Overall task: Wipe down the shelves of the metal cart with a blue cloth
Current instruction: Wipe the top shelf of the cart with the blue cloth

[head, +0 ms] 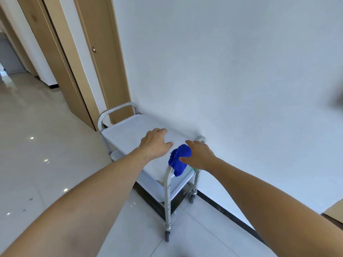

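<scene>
Blue cloth is bunched and draped over the near handle of the metal cart, hanging down its inner side. Right hand rests on it, thumb and fingers loosely around the bunch, not clenched. Left hand hovers over the top shelf, fingers spread, holding nothing. Cart is parked along the white wall, wooden door beyond its far end, tiled floor underneath.

I'm looking down an indoor corridor, institutional or apartment-like: glossy pale floor tiles, a plain white wall with dark skirting, wooden door frames, and a wheeled metal cart parked against the wall.
</scene>
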The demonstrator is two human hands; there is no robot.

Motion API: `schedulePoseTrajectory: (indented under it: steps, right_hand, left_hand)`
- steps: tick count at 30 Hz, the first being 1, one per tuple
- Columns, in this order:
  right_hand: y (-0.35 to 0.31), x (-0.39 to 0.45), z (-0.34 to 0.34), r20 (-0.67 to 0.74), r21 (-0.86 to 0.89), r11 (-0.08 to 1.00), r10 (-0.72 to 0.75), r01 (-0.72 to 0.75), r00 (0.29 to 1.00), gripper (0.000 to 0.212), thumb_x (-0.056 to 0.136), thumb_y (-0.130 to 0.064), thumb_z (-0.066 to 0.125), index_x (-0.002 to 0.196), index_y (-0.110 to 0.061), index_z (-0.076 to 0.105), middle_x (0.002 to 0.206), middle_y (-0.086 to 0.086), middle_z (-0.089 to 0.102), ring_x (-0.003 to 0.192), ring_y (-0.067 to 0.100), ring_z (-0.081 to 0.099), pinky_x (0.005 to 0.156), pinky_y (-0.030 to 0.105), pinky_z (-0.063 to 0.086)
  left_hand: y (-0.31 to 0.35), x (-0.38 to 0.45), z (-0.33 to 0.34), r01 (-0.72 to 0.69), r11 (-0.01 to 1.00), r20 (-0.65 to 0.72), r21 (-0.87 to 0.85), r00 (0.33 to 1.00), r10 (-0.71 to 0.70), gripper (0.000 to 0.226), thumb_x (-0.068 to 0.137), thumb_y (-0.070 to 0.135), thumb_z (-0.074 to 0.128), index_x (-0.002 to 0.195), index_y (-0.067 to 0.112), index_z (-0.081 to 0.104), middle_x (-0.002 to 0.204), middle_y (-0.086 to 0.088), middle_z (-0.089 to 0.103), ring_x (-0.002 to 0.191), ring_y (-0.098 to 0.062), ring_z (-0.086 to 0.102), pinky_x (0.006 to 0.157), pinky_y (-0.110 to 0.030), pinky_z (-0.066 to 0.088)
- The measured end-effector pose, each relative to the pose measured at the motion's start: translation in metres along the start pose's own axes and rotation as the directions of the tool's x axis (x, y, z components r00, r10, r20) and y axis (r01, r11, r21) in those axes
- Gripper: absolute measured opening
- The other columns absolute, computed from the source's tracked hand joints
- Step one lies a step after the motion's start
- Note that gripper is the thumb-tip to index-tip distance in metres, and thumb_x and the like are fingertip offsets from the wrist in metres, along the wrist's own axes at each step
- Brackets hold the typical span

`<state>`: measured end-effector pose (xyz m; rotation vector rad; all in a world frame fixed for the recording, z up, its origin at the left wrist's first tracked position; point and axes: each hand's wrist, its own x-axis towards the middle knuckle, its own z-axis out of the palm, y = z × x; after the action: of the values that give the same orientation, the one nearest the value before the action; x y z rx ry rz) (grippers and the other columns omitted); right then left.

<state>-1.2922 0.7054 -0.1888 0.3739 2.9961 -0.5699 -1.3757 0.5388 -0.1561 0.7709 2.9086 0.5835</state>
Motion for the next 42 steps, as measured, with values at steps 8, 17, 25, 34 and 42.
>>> schedulePoseTrajectory:
  steps: [8, 17, 25, 34, 42]
  right_hand:
    - [0.039, 0.089, 0.035, 0.160, 0.017, 0.998, -0.063, 0.061, 0.985, 0.071, 0.088, -0.050, 0.060, 0.149, -0.021, 0.035, 0.132, 0.007, 0.050, 0.118, 0.031, 0.049, 0.090, 0.046, 0.050]
    - [0.054, 0.147, 0.078, 0.225, 0.069, 0.998, -0.010, -0.006, 0.974, 0.075, 0.090, -0.051, 0.063, 0.150, -0.021, 0.030, 0.154, 0.017, 0.021, 0.134, 0.039, 0.034, 0.099, 0.050, 0.046]
    - [0.049, 0.170, 0.127, 0.094, 0.090, 0.990, 0.098, -0.107, 0.991, 0.074, 0.089, -0.055, 0.062, 0.148, -0.022, 0.031, 0.162, 0.014, 0.004, 0.143, 0.038, 0.014, 0.102, 0.056, 0.040]
    - [0.024, 0.182, 0.159, -0.068, 0.012, 0.965, 0.264, -0.264, 0.962, 0.061, 0.089, -0.045, 0.062, 0.139, -0.018, 0.038, 0.146, 0.015, 0.023, 0.132, 0.041, 0.020, 0.092, 0.048, 0.044]
    - [0.000, 0.192, 0.157, -0.116, -0.040, 0.902, 0.423, -0.429, 0.899, 0.040, 0.091, -0.028, 0.060, 0.127, -0.016, 0.048, 0.139, 0.013, 0.032, 0.119, 0.036, 0.034, 0.094, 0.043, 0.042]
  left_hand:
    - [-0.001, 0.084, 0.042, 0.116, 0.992, 0.089, 0.048, 0.989, -0.120, 0.065, 0.094, 0.044, 0.054, 0.149, 0.017, 0.034, 0.152, -0.006, 0.037, 0.137, -0.027, 0.037, 0.109, -0.045, 0.038]
    - [-0.022, 0.119, 0.081, 0.256, 0.963, 0.168, 0.080, 0.949, -0.266, 0.064, 0.094, 0.042, 0.055, 0.149, 0.017, 0.034, 0.153, -0.004, 0.037, 0.137, -0.026, 0.037, 0.108, -0.045, 0.039]
    - [-0.046, 0.149, 0.107, 0.264, 0.961, 0.212, 0.079, 0.938, -0.275, 0.063, 0.094, 0.041, 0.055, 0.149, 0.016, 0.035, 0.152, -0.006, 0.038, 0.136, -0.026, 0.038, 0.107, -0.046, 0.040]
    - [-0.092, 0.186, 0.132, 0.175, 0.982, 0.271, 0.065, 0.944, -0.186, 0.063, 0.093, 0.043, 0.055, 0.147, 0.016, 0.038, 0.151, -0.006, 0.040, 0.134, -0.027, 0.041, 0.106, -0.045, 0.041]
    - [-0.131, 0.237, 0.126, -0.073, 0.997, 0.362, 0.012, 0.930, 0.064, 0.063, 0.093, 0.043, 0.054, 0.148, 0.018, 0.036, 0.152, -0.005, 0.039, 0.137, -0.028, 0.038, 0.109, -0.045, 0.039]
